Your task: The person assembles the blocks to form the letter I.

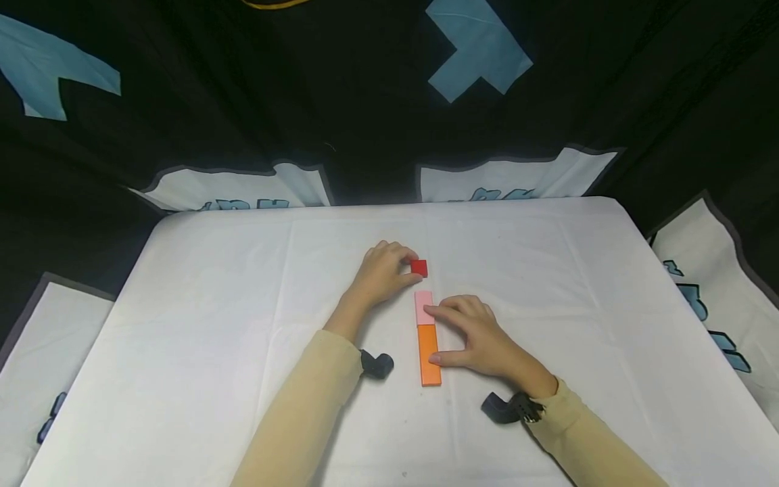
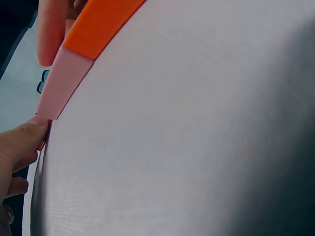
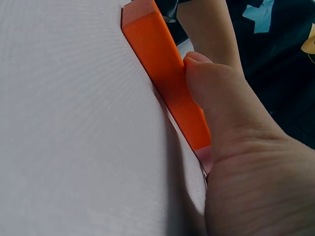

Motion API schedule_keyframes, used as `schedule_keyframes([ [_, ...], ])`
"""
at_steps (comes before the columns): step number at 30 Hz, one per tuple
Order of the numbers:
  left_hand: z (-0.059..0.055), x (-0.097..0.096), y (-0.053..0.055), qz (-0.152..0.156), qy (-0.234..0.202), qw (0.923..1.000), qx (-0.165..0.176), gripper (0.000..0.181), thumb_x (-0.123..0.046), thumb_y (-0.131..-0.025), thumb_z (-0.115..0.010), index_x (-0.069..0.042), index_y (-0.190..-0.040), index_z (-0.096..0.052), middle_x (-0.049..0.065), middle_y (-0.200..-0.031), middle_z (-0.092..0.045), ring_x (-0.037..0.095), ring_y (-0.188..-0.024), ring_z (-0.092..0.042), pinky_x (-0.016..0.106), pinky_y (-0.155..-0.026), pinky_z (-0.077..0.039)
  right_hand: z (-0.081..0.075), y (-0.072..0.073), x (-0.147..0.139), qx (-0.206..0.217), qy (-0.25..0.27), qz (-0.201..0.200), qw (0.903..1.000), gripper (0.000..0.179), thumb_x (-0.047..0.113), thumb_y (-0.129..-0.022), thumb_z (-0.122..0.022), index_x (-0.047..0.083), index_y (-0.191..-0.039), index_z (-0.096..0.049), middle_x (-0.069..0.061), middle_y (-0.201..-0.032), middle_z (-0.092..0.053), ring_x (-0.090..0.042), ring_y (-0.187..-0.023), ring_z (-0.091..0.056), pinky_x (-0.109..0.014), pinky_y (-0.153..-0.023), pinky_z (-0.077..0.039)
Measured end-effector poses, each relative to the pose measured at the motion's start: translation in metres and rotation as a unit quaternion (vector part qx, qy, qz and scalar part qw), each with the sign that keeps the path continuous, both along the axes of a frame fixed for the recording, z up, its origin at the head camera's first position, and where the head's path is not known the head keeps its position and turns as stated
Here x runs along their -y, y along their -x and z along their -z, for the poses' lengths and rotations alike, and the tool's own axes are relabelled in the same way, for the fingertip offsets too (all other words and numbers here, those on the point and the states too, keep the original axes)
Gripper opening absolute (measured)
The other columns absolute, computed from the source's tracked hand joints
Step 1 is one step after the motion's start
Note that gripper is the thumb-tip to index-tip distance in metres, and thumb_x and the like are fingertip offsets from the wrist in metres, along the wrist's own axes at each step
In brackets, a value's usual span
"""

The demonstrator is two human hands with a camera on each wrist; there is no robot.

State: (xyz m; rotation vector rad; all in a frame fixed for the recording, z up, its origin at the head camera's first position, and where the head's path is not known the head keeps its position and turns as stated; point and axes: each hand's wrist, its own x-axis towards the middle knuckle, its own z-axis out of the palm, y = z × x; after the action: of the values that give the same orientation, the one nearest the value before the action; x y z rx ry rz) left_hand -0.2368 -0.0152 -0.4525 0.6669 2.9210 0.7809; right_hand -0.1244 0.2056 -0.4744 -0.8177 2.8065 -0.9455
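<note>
In the head view, my left hand (image 1: 382,272) pinches a small red block (image 1: 420,269) between thumb and forefinger on the white table. Just nearer to me lies a pink block (image 1: 424,301), with a gap between it and the red one. Its near end meets a longer orange block (image 1: 428,341), forming one straight row. My right hand (image 1: 477,335) is spread from the right side, forefinger on the pink block and thumb on the orange one. The left wrist view shows only a sliver of the red block (image 2: 45,137) behind the left thumb.
A white cloth covers the table (image 1: 201,325). Beyond its far edge hangs a black curtain (image 1: 274,101) with pale blue patches. Dark curved wrist mounts stick out at the left wrist (image 1: 377,366) and the right wrist (image 1: 504,408), low over the tabletop.
</note>
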Motion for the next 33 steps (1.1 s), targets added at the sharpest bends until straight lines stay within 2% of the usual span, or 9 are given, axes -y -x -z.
schedule_keyframes([
  [7, 0.0000, 0.0010, -0.0006, -0.004, 0.005, 1.0000, 0.001, 0.040, -0.037, -0.088, -0.075, -0.016, -0.122, -0.068, 0.001, -0.119, -0.067, 0.020, -0.111, -0.053, 0.039, -0.102, -0.042, 0.0004, 0.0002, 0.0001, -0.009, 0.000, -0.001, 1.0000, 0.078, 0.054, -0.075, -0.080, 0.033, -0.145, -0.050, 0.000, -0.134, -0.052, -0.021, -0.129, -0.038, -0.048, -0.103, -0.030],
  [15, 0.0007, 0.0025, -0.0029, -0.002, 0.011, 0.9999, 0.002, 0.044, -0.037, -0.088, -0.074, -0.017, -0.126, -0.066, 0.001, -0.123, -0.067, 0.021, -0.114, -0.054, 0.041, -0.104, -0.042, 0.0009, -0.0010, 0.0006, -0.001, 0.002, 0.002, 1.0000, 0.078, 0.056, -0.076, -0.079, 0.035, -0.144, -0.050, 0.002, -0.134, -0.052, -0.020, -0.130, -0.038, -0.050, -0.104, -0.030],
  [33, -0.0010, 0.0033, -0.0037, -0.001, 0.011, 0.9999, 0.002, 0.042, -0.035, -0.089, -0.074, -0.017, -0.125, -0.067, 0.001, -0.119, -0.068, 0.020, -0.113, -0.055, 0.040, -0.102, -0.043, -0.0008, -0.0018, 0.0012, -0.006, -0.001, 0.002, 1.0000, 0.078, 0.055, -0.075, -0.080, 0.033, -0.144, -0.051, 0.001, -0.134, -0.053, -0.021, -0.129, -0.038, -0.049, -0.103, -0.030],
])
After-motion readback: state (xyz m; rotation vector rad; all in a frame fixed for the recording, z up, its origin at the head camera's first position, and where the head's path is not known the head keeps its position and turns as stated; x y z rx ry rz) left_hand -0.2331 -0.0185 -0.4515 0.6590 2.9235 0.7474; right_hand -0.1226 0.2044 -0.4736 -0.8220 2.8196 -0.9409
